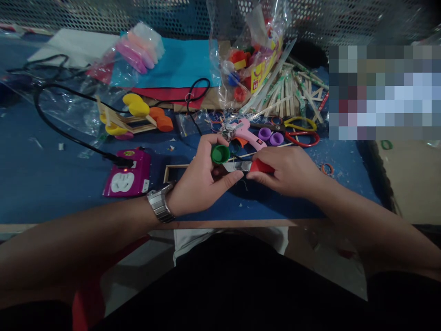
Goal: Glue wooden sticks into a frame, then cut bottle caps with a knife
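Observation:
My left hand (203,179), with a metal watch at the wrist, is closed around a green cap (220,154), its open side showing. In my right hand (285,170) is a red-handled cutter (262,166), its blade pointing left to just below the cap, near my left thumb. Beyond my hands lie a pink glue gun (248,133) and two purple caps (270,136). Part of a thin wooden frame (166,173) shows to the left of my left hand, which hides the rest.
A magenta power box (128,177) with a black cable stands left. Behind are a stick frame with yellow and orange pieces (138,106), scissors (303,138), a pile of sticks (285,96) and a plastic bag of caps (241,69). The table's front edge (241,224) is near.

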Demonstrator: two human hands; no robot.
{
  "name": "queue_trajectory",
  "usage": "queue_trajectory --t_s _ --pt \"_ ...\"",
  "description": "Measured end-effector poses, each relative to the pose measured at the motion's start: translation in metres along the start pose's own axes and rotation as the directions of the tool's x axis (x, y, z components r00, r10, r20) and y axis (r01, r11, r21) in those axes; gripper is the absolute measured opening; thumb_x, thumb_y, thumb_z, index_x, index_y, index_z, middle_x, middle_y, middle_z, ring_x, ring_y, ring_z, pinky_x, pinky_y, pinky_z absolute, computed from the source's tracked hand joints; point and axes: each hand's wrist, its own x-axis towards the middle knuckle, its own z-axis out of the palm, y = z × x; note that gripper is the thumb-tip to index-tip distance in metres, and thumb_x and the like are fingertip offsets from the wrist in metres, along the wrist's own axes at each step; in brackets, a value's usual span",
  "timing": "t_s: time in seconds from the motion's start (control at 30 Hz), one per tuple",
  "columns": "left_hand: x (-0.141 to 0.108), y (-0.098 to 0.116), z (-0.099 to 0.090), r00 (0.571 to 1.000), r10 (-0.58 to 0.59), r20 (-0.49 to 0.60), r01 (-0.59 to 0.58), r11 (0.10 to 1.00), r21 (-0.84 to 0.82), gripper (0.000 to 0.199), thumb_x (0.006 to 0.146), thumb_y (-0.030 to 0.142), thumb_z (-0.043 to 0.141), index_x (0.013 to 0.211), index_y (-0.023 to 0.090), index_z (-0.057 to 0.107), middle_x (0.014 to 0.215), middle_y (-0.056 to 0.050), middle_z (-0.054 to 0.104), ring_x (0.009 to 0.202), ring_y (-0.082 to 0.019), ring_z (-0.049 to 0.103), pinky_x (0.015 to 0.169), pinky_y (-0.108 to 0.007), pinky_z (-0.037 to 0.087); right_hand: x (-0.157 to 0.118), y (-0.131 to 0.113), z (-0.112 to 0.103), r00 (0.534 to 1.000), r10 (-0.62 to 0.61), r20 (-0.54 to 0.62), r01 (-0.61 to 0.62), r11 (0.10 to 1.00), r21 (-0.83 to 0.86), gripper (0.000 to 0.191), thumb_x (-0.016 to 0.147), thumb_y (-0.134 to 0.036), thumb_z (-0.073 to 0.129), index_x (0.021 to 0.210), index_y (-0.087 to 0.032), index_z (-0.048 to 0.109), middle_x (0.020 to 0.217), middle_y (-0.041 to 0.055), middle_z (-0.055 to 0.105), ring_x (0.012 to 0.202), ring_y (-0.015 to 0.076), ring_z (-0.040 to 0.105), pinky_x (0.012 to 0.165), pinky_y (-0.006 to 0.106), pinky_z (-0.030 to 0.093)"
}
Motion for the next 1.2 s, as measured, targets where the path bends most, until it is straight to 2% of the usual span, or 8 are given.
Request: queue_trajectory --t_s 0.13,0.27,0.47,0.7,0.93,1.1,1.2 --pt "0.0004 -0.0019 0.0013 1.000 0.012 0.004 -0.012 1.000 0.018 0.047 0.096 0.039 0.079 0.123 0.027 0.042 0.100 0.000 0.050 0.063 -0.007 0.046 0.049 -0.022 0.042 -0.0005 -0.0021 0.0018 1.000 0.001 0.011 -0.001 1.000 -0.017 0.074 0.105 -0.082 0.035 0.098 -0.019 0.073 0.089 0.0110 0.077 0.076 0.0247 0.065 0.065 0.034 0.023" --pt "0.0011 -0.0025 0.0007 1.000 -0.003 0.004 0.002 1.000 0.015 0.047 0.097 0.045 0.079 0.122 0.026 0.043 0.098 0.000 0.049 0.063 -0.007 0.046 0.050 -0.022 0.041 -0.0012 -0.0028 0.0033 1.000 -0.004 -0.024 0.003 1.000 -0.018 0.076 0.105 -0.083 0.033 0.097 -0.018 0.073 0.088 0.0108 0.076 0.076 0.0244 0.065 0.066 0.034 0.024" --pt "0.0010 -0.0034 0.0011 1.000 -0.019 0.005 0.019 1.000 -0.006 0.045 0.098 0.042 0.078 0.121 0.025 0.043 0.095 0.001 0.050 0.065 -0.009 0.048 0.051 -0.023 0.040 -0.0005 -0.0038 0.0034 0.999 -0.004 -0.033 0.004 1.000 0.000 0.077 0.106 -0.082 0.032 0.096 -0.018 0.073 0.087 0.0105 0.076 0.077 0.0242 0.065 0.065 0.034 0.023" --pt "0.0004 -0.0022 0.0009 1.000 0.030 -0.007 -0.030 0.997 0.072 0.040 0.102 0.043 0.073 0.120 0.026 0.043 0.085 0.004 0.046 0.057 -0.008 0.042 0.049 -0.024 0.036 -0.0006 -0.0044 0.0054 1.000 0.028 -0.005 -0.028 0.999 0.017 0.076 0.107 -0.080 0.028 0.100 -0.019 0.072 0.093 0.0115 0.078 0.078 0.0240 0.066 0.064 0.035 0.021" --pt "0.0003 -0.0021 0.0010 0.999 0.034 -0.001 -0.034 0.997 0.064 0.041 0.103 0.046 0.071 0.126 0.027 0.043 0.091 0.002 0.049 0.058 -0.008 0.045 0.050 -0.024 0.039 0.0009 -0.0045 0.0045 0.998 0.057 0.010 -0.057 0.998 0.005 0.080 0.104 -0.085 0.029 0.098 -0.019 0.072 0.091 0.0114 0.077 0.077 0.0248 0.066 0.064 0.034 0.022" --pt "-0.0004 -0.0039 0.0006 1.000 0.004 -0.004 -0.004 0.996 0.092 0.040 0.102 0.046 0.072 0.123 0.025 0.045 0.085 0.004 0.048 0.057 -0.009 0.047 0.052 -0.027 0.041 0.0004 -0.0028 0.0066 0.999 0.040 -0.005 -0.040 0.999 -0.009 0.081 0.105 -0.085 0.028 0.104 -0.018 0.074 0.096 0.0122 0.079 0.079 0.0264 0.068 0.065 0.035 0.022" --pt "-0.0007 -0.0024 -0.0001 1.000 -0.010 0.007 0.009 0.993 0.116 0.037 0.103 0.048 0.070 0.119 0.025 0.047 0.075 0.007 0.042 0.052 -0.009 0.043 0.049 -0.027 0.038 0.0010 -0.0033 0.0061 0.999 0.033 -0.002 -0.033 0.999 -0.015 0.079 0.104 -0.084 0.032 0.103 -0.018 0.074 0.097 0.0124 0.079 0.081 0.0265 0.069 0.065 0.034 0.023"
